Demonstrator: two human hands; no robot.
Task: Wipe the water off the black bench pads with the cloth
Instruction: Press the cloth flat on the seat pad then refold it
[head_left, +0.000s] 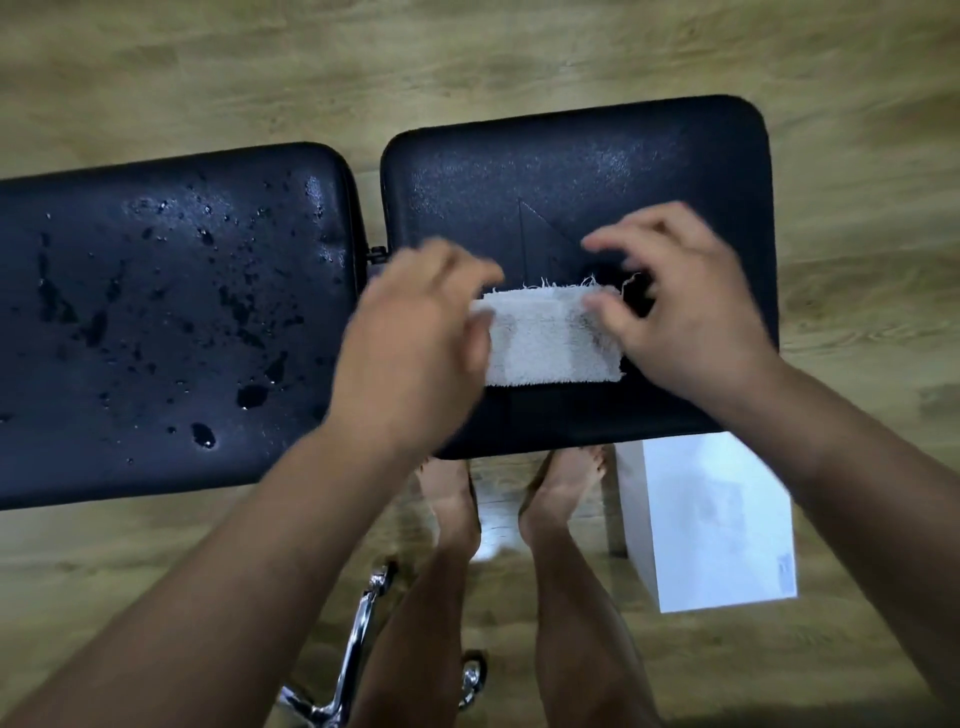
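Two pads (171, 322) (571, 171), one cloth (550, 338), two hands (415, 332) (691, 322)

Floor: pale wood-grain planks (467, 52) are running across the whole view.
Box: a white box (717, 525) is standing on the floor at lower right.
Frame: chrome tubing (358, 639) is gleaming at bottom centre.
Light: a pale glare (493, 525) is reflecting off the floor left of the box.
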